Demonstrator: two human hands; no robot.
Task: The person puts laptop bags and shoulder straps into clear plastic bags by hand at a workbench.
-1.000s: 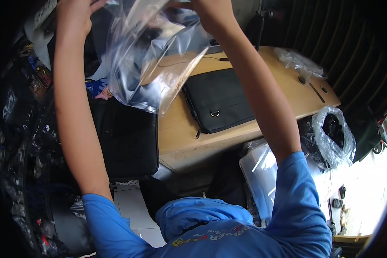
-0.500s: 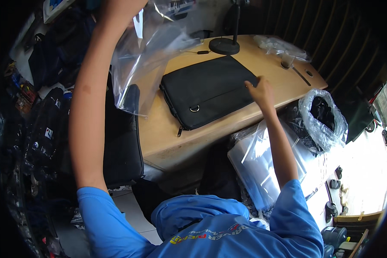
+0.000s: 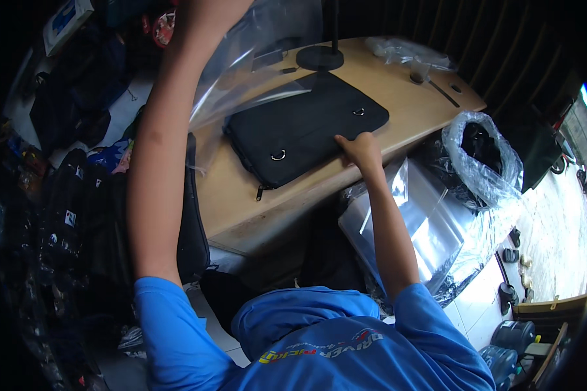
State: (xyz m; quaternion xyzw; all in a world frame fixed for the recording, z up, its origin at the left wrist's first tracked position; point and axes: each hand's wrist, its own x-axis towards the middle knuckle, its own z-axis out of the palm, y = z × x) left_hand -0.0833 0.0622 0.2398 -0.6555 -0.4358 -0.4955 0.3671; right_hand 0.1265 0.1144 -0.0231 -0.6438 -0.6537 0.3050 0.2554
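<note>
While the right hand (image 3: 362, 151) is gripping the near edge of a flat black case (image 3: 306, 124), its thumb lying on top and its fingers folding below, the case is resting near the middle of the frame on a wooden table (image 3: 404, 101), two metal rings showing on its upper face. Well apart from that hand, the left forearm (image 3: 160, 140) is spanning the upper left of the frame; the left hand is lying past the upper edge, so I cannot tell what its fingers are doing. A clear plastic sleeve (image 3: 267, 39) is hanging at upper centre, overlapping the case's far left side in the view; I cannot tell whether they are touching. Farther back, a round black stand base (image 3: 319, 58) is standing on the table, and clear plastic sheets (image 3: 404, 225) are lying right of centre.
</note>
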